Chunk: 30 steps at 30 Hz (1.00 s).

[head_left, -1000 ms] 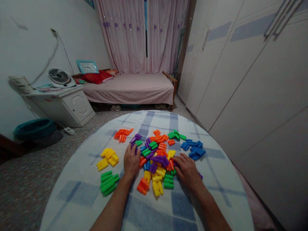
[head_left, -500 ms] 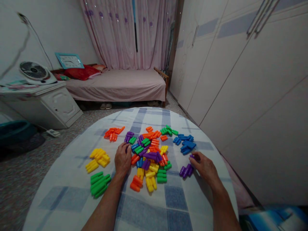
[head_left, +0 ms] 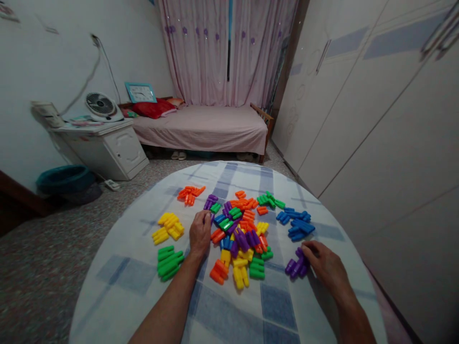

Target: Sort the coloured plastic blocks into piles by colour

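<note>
My left hand (head_left: pixel 200 234) is at the left side of a mixed heap of plastic building blocks (head_left: pixel 241 239) in orange, purple, green, blue and yellow. Its fingers are curled, and a bit of a purple block (head_left: pixel 212 218) shows at the thumb; the fingers hide the rest. At the right, my right hand (head_left: pixel 325 265) pinches a purple block (head_left: pixel 300 253) with thumb and forefinger. That block is at the top of a small purple group (head_left: pixel 295 269) on the cloth. Just beyond this hand lie blue blocks (head_left: pixel 300 230).
Around the heap, sorted groups lie on the checked tablecloth (head_left: pixel 229 306): orange blocks (head_left: pixel 190 195), yellow blocks (head_left: pixel 168 227), green blocks (head_left: pixel 169 263) and more green blocks (head_left: pixel 271 200). A bed (head_left: pixel 204 125) stands beyond the round table, with a wardrobe (head_left: pixel 387 157) along the right.
The view has swung left, so everything appears farther right. My right hand stays at the purple group, its pinched block now down against the others. My left hand remains beside the heap.
</note>
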{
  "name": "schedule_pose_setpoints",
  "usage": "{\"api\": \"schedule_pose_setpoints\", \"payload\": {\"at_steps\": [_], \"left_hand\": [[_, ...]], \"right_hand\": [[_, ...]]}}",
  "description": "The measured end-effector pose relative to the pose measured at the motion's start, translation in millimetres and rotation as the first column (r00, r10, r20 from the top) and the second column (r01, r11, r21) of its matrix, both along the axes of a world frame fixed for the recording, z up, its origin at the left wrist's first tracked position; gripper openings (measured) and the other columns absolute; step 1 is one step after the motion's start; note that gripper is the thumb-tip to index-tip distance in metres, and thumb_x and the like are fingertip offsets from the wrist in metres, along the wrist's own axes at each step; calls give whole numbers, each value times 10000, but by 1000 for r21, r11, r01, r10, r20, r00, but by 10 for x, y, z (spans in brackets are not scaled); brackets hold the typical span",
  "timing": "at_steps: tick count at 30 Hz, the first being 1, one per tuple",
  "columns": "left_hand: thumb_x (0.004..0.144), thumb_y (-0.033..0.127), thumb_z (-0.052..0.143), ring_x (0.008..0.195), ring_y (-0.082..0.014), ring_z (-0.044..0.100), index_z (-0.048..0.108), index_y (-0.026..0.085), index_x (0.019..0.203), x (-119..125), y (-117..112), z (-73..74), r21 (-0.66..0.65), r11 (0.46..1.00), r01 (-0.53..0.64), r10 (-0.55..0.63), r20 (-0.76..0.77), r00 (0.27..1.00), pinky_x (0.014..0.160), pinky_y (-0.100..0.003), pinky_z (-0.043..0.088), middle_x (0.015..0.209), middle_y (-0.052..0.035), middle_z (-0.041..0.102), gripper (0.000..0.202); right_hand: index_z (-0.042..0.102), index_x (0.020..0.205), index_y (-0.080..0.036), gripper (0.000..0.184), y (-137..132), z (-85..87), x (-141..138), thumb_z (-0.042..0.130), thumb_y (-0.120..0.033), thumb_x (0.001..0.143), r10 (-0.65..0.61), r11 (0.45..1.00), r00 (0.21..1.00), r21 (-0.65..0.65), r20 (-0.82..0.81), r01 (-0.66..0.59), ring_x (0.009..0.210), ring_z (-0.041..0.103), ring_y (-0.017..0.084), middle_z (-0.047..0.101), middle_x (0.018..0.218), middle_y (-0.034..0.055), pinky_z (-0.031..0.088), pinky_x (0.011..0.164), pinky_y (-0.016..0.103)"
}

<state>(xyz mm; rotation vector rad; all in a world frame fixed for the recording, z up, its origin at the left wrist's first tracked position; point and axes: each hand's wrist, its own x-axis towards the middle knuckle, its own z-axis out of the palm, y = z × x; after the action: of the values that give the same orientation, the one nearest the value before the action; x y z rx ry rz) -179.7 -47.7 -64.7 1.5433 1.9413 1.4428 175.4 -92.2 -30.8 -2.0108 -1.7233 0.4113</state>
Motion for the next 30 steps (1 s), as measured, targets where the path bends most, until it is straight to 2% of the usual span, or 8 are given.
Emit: {"api": "schedule_pose_setpoints", "payload": {"at_steps": [4,9,16,20,23,27,30], "left_hand": [[912,373,359,945,-186,605,632,199,954,-16,19,-24,-2,1000,-23,23,19,1000,869,-317,463,976,-62,657,327],[910,344,362,961,-186,610,638,193,968,-22,33,-25,-6,999,-32,32,56,998,881,-321,463,987,-66,663,319],[901,318,381,961,-188,595,626,198,960,-12,25,-7,34,999,-41,39,73,997,896,-332,462,983,-64,635,279],[894,302,385,986,-188,586,619,203,963,-44,60,-25,84,991,-100,90,114,989,917,-331,465,996,-64,613,263],[889,304,396,1035,-197,574,609,200,995,-57,91,-45,103,983,-149,133,150,980,948,-348,457,1048,-75,601,260],[863,280,434,1093,-210,559,605,200,1020,-55,88,-72,105,986,-127,111,142,984,968,-368,454,1105,-85,586,245],[840,241,444,1121,-225,548,603,188,1040,-52,56,-65,93,987,-133,124,100,987,965,-382,461,1136,-100,574,261]], "right_hand": [[668,976,-195,426,27,10,-122,407,-479,794,-6,995,1000,95,-22,8,907,637,252,687,1047,82,455,829,369],[669,957,-198,396,74,82,-326,409,-460,813,69,979,996,196,-47,-59,896,647,237,696,1016,77,474,834,377],[664,955,-203,310,119,261,-689,456,-403,845,281,937,955,243,-93,-252,925,644,224,698,981,74,479,868,382],[650,1000,-216,261,47,230,-885,517,-383,850,402,891,912,262,-75,-371,1034,602,223,668,1067,71,456,928,386],[613,1128,-229,324,-37,185,-1041,573,-367,837,479,849,878,260,-7,-461,1133,543,232,615,1178,79,428,966,397],[573,1225,-235,457,-106,158,-1252,639,-364,791,456,843,880,254,132,-475,1165,512,274,574,1240,105,412,953,437],[575,1231,-241,469,-108,140,-1364,654,-331,778,417,856,889,249,187,-454,1162,513,289,552,1269,116,410,935,448]]}}
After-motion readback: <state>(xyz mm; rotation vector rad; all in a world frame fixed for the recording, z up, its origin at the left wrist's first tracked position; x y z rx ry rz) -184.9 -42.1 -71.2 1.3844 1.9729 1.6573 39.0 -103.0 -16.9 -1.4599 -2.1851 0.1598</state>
